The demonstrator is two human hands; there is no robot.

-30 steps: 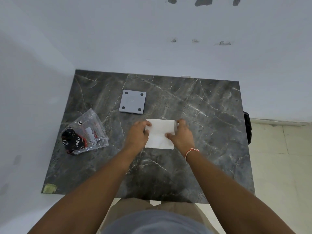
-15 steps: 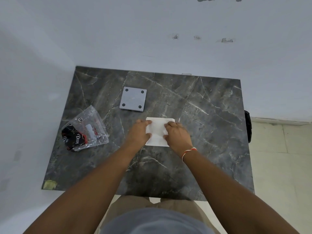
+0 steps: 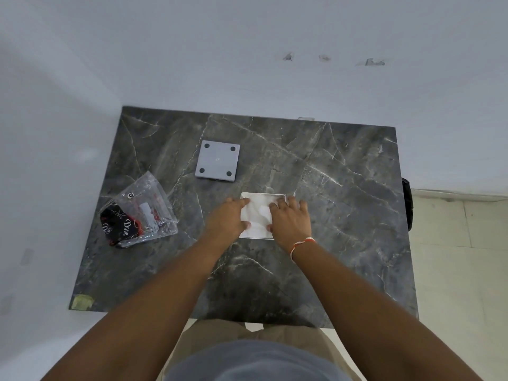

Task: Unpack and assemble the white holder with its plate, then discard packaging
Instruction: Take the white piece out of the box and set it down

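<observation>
A flat white square piece (image 3: 259, 213), wrapped in thin clear film, lies in the middle of the dark marble table (image 3: 343, 215). My left hand (image 3: 228, 218) rests on its left edge with the thumb on top. My right hand (image 3: 291, 220) lies over its right side, fingers spread flat and pressing on the film. Beyond them, apart from both hands, a grey square plate (image 3: 217, 163) with a dark dot at each corner lies flat.
A clear plastic bag (image 3: 140, 213) with a black-and-red printed card and a small white part inside lies at the table's left. White walls close the far and left sides. A black object (image 3: 406, 204) hangs off the right edge. Tiled floor lies to the right.
My right hand has slid from the white piece's right edge onto its top. The left hand has kept its place on the left edge. The piece has stayed on the table.
</observation>
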